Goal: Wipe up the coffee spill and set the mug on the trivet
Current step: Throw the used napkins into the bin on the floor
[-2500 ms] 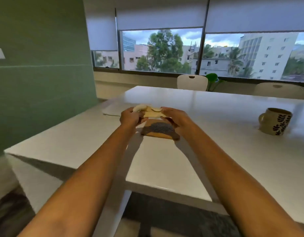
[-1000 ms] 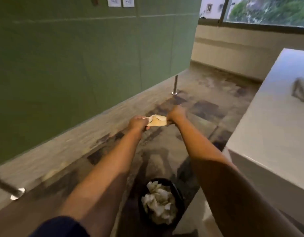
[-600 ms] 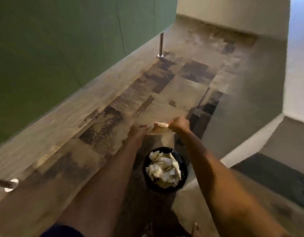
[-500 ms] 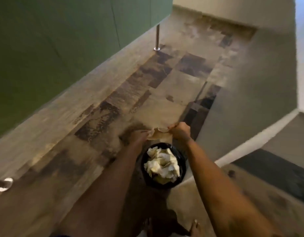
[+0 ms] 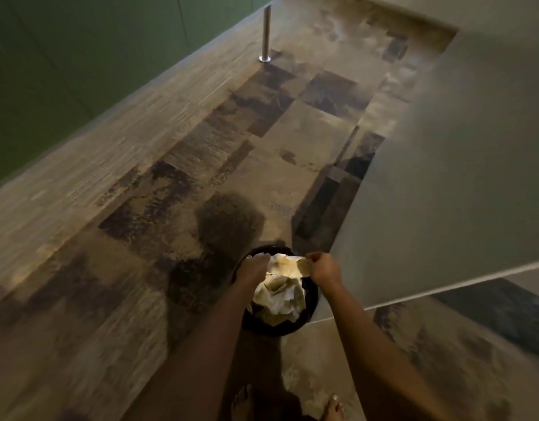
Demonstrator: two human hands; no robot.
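Fingers [image 5: 311, 262] of both hands apparently pinched on stained tissue [image 5: 295, 266], above bin [image 5: 311, 302].

A: Bin [image 5: 310, 302]? 
B: Black, smooth, slight sheen; crumpled matt paper [image 5: 280, 294] inside, stained paper towel [image 5: 294, 266] above.
A: Floor [image 5: 171, 189]?
B: Matt patchwork carpet, rough weave. Polished metal leg [image 5: 265, 31] far. Matt green panel [image 5: 80, 62] left, smooth pale tabletop [image 5: 459, 177] right.

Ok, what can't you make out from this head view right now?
- Mug, trivet, spill: outside the head view.
- Bin depth: hidden by crumpled paper.
- Left hand grip on the used towel: fingers turned away; right hand pinches it.
- Tabletop: cut off by the right edge.
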